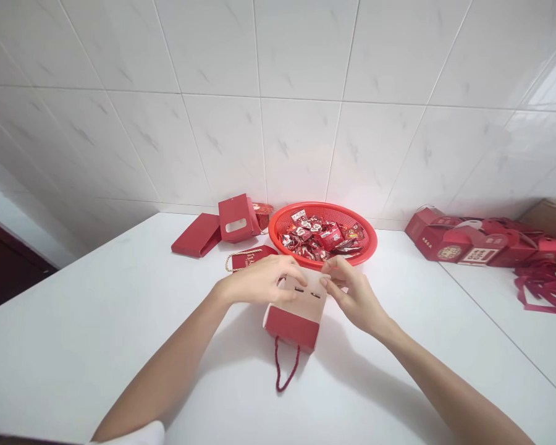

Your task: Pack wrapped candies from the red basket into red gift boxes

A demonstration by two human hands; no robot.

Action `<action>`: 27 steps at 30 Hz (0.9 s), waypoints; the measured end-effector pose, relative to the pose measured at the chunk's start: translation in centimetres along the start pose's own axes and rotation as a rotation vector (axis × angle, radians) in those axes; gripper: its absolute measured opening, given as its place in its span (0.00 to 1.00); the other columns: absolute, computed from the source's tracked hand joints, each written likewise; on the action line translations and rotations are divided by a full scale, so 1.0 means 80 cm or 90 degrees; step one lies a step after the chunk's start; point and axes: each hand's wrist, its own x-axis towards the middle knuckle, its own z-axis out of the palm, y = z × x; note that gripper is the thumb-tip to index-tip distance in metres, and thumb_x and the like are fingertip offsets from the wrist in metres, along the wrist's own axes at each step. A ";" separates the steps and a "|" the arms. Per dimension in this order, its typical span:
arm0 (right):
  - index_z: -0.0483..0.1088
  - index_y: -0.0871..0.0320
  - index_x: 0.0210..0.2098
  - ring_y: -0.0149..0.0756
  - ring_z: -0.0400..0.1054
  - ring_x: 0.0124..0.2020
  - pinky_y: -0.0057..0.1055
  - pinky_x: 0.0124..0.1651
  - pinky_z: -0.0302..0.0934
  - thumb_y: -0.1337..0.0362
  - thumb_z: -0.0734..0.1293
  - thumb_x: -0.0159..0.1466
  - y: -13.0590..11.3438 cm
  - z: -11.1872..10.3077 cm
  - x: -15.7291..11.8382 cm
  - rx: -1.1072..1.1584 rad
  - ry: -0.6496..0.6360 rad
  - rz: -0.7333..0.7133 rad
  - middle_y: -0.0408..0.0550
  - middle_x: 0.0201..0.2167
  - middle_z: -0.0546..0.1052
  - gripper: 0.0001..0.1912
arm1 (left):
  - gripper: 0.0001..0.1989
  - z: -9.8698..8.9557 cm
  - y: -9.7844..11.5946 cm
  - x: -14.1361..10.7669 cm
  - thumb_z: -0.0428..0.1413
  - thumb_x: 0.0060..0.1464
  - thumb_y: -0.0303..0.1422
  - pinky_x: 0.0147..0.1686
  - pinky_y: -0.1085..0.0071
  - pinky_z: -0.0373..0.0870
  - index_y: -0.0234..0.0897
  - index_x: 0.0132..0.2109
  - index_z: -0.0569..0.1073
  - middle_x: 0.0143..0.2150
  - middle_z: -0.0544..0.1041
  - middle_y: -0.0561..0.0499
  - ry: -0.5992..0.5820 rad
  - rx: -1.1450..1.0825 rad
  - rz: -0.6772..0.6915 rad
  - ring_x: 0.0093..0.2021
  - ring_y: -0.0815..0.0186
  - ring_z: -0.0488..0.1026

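Note:
A red gift box [293, 327] with a pale inside lies in front of me on the white table. Its lid panel [306, 303] stands folded back, showing two small slots, and a dark red cord handle [282, 388] hangs toward me. My left hand [264, 279] grips the box's left side, fingers curved over the pale panel. At the panel's upper right edge, my right hand [352, 293] pinches the card between thumb and fingers. Just behind the box is a red plastic basket [370, 241] holding many red-wrapped sweets [315, 235].
Left of the basket are a flat folded red box [197, 235], an upright red box [234, 217] with a window, and a red card [250, 258] with a cream cord. Several red boxes [472, 238] and red ribbons [544, 287] lie far right. A tiled wall [301, 142] bounds the back.

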 end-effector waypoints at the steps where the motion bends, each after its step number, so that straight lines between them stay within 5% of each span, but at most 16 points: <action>1: 0.62 0.54 0.38 0.32 0.67 0.26 0.30 0.31 0.64 0.59 0.60 0.69 0.001 -0.001 -0.001 -0.001 -0.021 -0.005 0.40 0.26 0.71 0.06 | 0.16 -0.002 -0.002 -0.002 0.58 0.53 0.36 0.42 0.69 0.66 0.46 0.49 0.80 0.49 0.76 0.49 -0.033 0.009 -0.018 0.48 0.58 0.73; 7: 0.71 0.52 0.52 0.37 0.75 0.42 0.34 0.42 0.71 0.56 0.63 0.70 -0.018 -0.023 -0.003 -0.044 -0.205 -0.062 0.48 0.50 0.79 0.14 | 0.32 -0.002 0.009 -0.017 0.67 0.42 0.48 0.41 0.69 0.66 0.47 0.55 0.74 0.53 0.75 0.48 -0.085 -0.009 -0.043 0.53 0.51 0.71; 14: 0.76 0.48 0.54 0.35 0.78 0.39 0.28 0.38 0.73 0.53 0.74 0.60 -0.025 -0.091 0.002 -0.061 -0.465 -0.068 0.45 0.46 0.82 0.22 | 0.38 0.024 0.050 -0.027 0.67 0.37 0.52 0.37 0.66 0.68 0.41 0.54 0.71 0.50 0.71 0.44 -0.161 0.108 -0.079 0.44 0.50 0.73; 17: 0.78 0.52 0.48 0.35 0.78 0.43 0.31 0.45 0.73 0.53 0.70 0.65 -0.016 -0.107 0.014 0.015 -0.513 -0.028 0.47 0.44 0.82 0.16 | 0.35 0.037 0.064 -0.035 0.64 0.41 0.54 0.39 0.65 0.69 0.42 0.54 0.70 0.57 0.69 0.42 -0.171 0.121 -0.072 0.48 0.48 0.73; 22: 0.74 0.60 0.41 0.35 0.76 0.42 0.34 0.45 0.71 0.59 0.62 0.70 0.025 -0.063 0.033 0.123 -0.445 0.043 0.51 0.42 0.80 0.12 | 0.34 0.048 0.074 -0.047 0.62 0.46 0.54 0.42 0.63 0.70 0.47 0.58 0.70 0.61 0.67 0.43 -0.171 0.122 -0.067 0.52 0.47 0.72; 27: 0.71 0.58 0.51 0.41 0.73 0.49 0.36 0.46 0.68 0.74 0.62 0.64 0.054 0.025 0.043 -0.175 -0.367 -0.098 0.54 0.51 0.77 0.16 | 0.31 0.047 0.076 -0.050 0.61 0.48 0.54 0.41 0.63 0.70 0.48 0.56 0.72 0.59 0.69 0.44 -0.175 0.113 -0.065 0.51 0.47 0.72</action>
